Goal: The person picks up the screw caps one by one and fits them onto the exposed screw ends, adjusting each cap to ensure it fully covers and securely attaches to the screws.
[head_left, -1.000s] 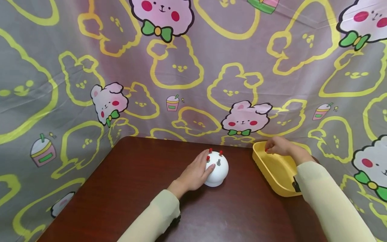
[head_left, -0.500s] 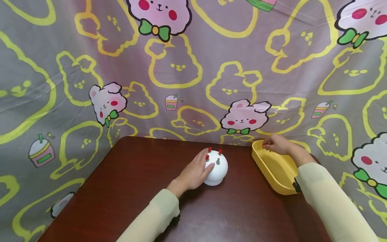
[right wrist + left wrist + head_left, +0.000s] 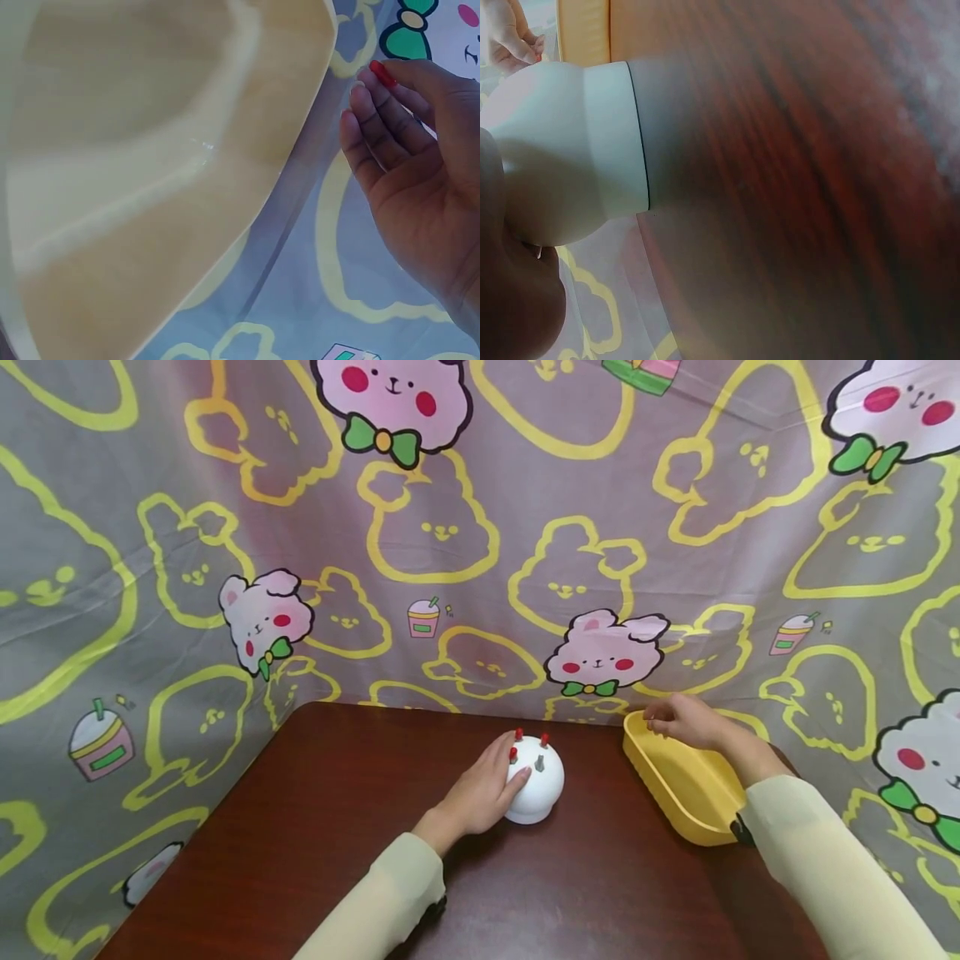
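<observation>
A white ball-shaped device on a short round base stands on the table. On its top are three red-tipped pegs and one bare grey peg. My left hand holds the ball from its left side, thumb over the front; in the left wrist view, the fingers lie around the curve. Above the far left corner of the yellow tray is my right hand. Between thumb and index fingertip it pinches a small red cap, plain in the right wrist view; its other fingers are loosely bent.
The dark red-brown wooden table meets a patterned cloth curtain at its back and left. The yellow tray stands at the table's right side, its raised rim to the right of the white ball.
My right hand, with the red cap, has shifted slightly left and back over the tray's far corner. My left hand and the white ball stay in place.
</observation>
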`<state>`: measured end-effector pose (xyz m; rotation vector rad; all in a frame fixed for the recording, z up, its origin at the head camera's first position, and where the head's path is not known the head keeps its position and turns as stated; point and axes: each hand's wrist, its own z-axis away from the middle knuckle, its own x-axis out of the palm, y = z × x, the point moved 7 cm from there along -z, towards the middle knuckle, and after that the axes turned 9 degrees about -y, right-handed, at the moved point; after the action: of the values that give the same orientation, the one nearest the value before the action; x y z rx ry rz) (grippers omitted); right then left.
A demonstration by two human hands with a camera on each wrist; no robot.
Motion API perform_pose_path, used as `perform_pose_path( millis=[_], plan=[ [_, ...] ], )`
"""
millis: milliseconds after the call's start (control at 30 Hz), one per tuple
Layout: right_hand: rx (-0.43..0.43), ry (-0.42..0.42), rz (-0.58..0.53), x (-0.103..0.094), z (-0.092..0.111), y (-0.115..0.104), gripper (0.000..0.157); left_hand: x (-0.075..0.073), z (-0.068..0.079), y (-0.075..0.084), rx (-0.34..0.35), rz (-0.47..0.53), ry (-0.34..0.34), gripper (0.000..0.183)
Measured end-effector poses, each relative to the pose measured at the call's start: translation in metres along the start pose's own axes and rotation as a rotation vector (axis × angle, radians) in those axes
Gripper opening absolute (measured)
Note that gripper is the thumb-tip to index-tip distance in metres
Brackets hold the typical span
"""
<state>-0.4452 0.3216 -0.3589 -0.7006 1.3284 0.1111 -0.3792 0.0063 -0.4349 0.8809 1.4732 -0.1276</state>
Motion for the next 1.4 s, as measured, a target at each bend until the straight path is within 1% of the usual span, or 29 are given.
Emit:
perform_pose_path(
  millis=[100,167,300,433,767,967,1033,1267,1400],
  plan=[
    [-0.006,0.033,-0.027,-0.003,0.001,-0.004,0.009,0.0,0.0,0.0,0.003,-0.003,0.008,0.079],
    [-0.011,0.048,-0.024,-0.005,0.002,-0.008,0.005,-0.001,0.0,0.0,0.004,-0.004,0.01,0.079],
    [0.001,0.057,-0.007,-0.007,0.002,-0.013,0.004,0.0,-0.001,0.0,-0.004,-0.006,0.007,0.078],
    [-0.013,0.073,0.039,-0.009,0.002,-0.022,0.003,0.001,-0.001,-0.001,-0.006,-0.006,0.002,0.079],
    [-0.142,0.158,0.117,-0.016,0.005,-0.058,0.005,0.002,0.0,-0.002,-0.009,0.009,-0.006,0.08],
    [-0.195,0.201,0.142,-0.018,0.005,-0.074,0.003,0.0,0.0,-0.001,-0.005,0.007,-0.003,0.078],
    [-0.209,0.215,0.151,-0.018,0.005,-0.079,0.005,0.0,0.0,-0.001,-0.004,0.006,-0.005,0.078],
    [-0.222,0.201,0.151,-0.016,0.003,-0.097,0.007,0.0,0.0,-0.001,0.005,0.005,0.001,0.077],
    [-0.253,0.201,0.158,-0.014,0.003,-0.109,0.008,0.0,-0.001,0.0,0.017,-0.004,0.01,0.076]
  ],
)
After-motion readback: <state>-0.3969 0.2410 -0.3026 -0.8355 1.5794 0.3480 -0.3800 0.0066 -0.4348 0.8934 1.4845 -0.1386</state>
